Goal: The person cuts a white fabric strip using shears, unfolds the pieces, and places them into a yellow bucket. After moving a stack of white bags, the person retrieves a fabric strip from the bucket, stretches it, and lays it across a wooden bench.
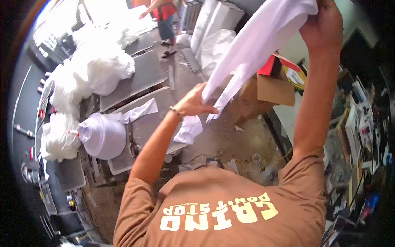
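Observation:
A long piece of white fabric (263,37) hangs slanting from the upper right down to the centre. My right hand (325,24), raised at the top right, grips its upper end. Beside the lower end is my left hand (196,101), thumb and fingers apart, with the cloth edge passing between them. Whether the fingers press on the cloth is unclear. A smaller white cloth piece (189,129) hangs below my left wrist. On the grey table (152,119) at left sit a large white fabric roll (103,136), a loose strip (142,111) and dark scissors (133,148).
Heaps of white material (103,70) cover the tables at upper left. Another person (166,20) in red stands at the back. An open cardboard box (273,90) is beyond my hands. Cluttered shelves (358,127) line the right side, and scraps lie on the floor (247,144).

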Demonstrator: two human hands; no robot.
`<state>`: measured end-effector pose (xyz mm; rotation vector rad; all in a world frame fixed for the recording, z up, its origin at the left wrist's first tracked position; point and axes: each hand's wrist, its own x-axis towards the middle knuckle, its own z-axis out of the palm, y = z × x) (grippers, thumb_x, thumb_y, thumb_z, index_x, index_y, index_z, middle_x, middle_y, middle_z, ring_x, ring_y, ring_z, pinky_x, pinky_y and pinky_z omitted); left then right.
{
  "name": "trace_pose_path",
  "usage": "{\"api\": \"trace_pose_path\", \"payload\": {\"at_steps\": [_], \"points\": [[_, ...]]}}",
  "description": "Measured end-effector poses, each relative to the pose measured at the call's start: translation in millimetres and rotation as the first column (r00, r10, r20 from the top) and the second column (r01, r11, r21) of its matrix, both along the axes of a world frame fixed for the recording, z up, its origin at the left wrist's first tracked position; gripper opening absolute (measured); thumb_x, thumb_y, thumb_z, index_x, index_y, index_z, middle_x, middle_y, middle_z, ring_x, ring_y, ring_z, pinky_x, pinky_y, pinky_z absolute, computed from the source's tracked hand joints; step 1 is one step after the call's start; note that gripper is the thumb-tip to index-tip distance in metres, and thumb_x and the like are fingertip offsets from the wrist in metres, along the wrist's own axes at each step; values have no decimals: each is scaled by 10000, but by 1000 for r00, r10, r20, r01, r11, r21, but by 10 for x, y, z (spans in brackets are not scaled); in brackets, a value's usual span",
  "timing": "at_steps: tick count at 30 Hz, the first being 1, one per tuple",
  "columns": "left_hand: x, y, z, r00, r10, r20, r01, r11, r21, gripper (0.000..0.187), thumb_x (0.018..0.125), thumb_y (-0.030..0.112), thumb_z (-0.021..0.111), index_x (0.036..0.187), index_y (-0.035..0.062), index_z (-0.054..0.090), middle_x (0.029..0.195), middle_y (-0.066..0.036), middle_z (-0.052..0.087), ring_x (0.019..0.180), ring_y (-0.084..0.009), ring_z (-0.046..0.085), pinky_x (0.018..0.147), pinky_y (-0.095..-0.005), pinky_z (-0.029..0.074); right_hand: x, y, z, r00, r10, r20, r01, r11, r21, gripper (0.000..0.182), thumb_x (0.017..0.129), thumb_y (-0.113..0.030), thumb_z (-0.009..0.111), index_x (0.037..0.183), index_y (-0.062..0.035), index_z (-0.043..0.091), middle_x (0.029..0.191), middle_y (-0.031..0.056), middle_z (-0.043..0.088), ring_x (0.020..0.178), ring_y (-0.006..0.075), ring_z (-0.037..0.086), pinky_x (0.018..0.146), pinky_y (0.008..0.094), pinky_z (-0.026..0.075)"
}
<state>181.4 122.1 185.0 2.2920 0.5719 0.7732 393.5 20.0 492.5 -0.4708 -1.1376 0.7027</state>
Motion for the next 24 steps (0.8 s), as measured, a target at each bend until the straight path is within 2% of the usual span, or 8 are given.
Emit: {"api": "trace_pose_path", "payload": {"at_steps": [2, 6, 10, 13, 15, 17, 19, 24], "points": [[541, -259, -350, 942, -336, 30, 293, 770, -567, 762, 727, 348, 843, 1305, -2, 491, 1108, -113, 644, 1017, -170, 570, 901, -322, 471, 162, -234, 145, 990, 56, 133, -63, 997, 49, 334, 968, -367, 530, 858, -69, 633, 747, 71, 673, 670, 200, 668, 682, 332, 548], [993, -666, -773, 854, -466, 231, 515, 692, -506, 556, 774, 309, 804, 1169, -8, 575, 1010, -93, 670, 924, -142, 573, 786, -313, 480, 724, -778, 120, 979, -188, 83, 186, 982, 31, 396, 960, -404, 525, 963, -25, 641, 771, 101, 691, 692, 233, 694, 660, 375, 576], [848, -939, -87, 769, -588, -251, 364, 725, -584, 393, 822, 269, 754, 1072, -4, 623, 998, -135, 650, 902, -172, 593, 777, -325, 475, 1687, -1700, -334, 630, -760, -157, 754, 648, -106, 346, 897, -388, 614, 985, -56, 648, 843, 49, 651, 760, 180, 628, 724, 342, 504], [725, -787, -161, 833, -502, 234, 554, 755, -352, 254, 797, 19, 649, 1045, -24, 617, 907, -109, 571, 834, -218, 563, 785, -315, 459, 2200, -2518, -1248, 75, -919, 388, 979, -7, -206, 464, 882, -426, 625, 1127, -33, 580, 1021, 90, 615, 969, 234, 593, 885, 375, 466], [753, -766, 69, 849, -440, 292, 525, 765, -373, 266, 763, -33, 630, 1028, -29, 610, 927, -117, 564, 847, -224, 563, 789, -309, 455, 2106, -2785, -2080, -99, -583, 806, 980, 82, 180, 472, 874, -251, 649, 1250, -22, 478, 1145, 88, 557, 1035, 229, 546, 958, 359, 421], [885, -885, 207, 834, -423, 354, 545, 733, -408, 277, 722, -42, 644, 996, -16, 609, 915, -130, 587, 861, -229, 596, 771, -313, 473, 1574, -2700, -2958, 446, -371, 815, 884, 326, -335, 925, 723, -106, 794, 1447, -35, 222, 1296, 141, 476, 1223, 260, 459, 1064, 374, 363], [1075, -1191, 444, 830, -535, 155, 553, 759, -343, 366, 705, -7, 742, 1029, -7, 573, 904, -96, 603, 905, -176, 591, 807, -308, 479, 930, -2256, -3624, 411, -187, 892, 861, 401, -313, 1198, 544, -226, 938, 1464, -22, 199, 1393, 131, 417, 1273, 245, 403, 1092, 358, 344], [1295, -1669, 612, 467, -807, 363, 884, 414, -216, 308, 707, 55, 709, 951, -11, 533, 869, -83, 565, 804, -160, 522, 731, -328, 462, 495, -2082, -5683, 741, -148, 655, 668, 266, -695, 807, 744, -165, 809, 1404, -18, 367, 1363, 91, 491, 1257, 216, 445, 1078, 364, 369]]}}
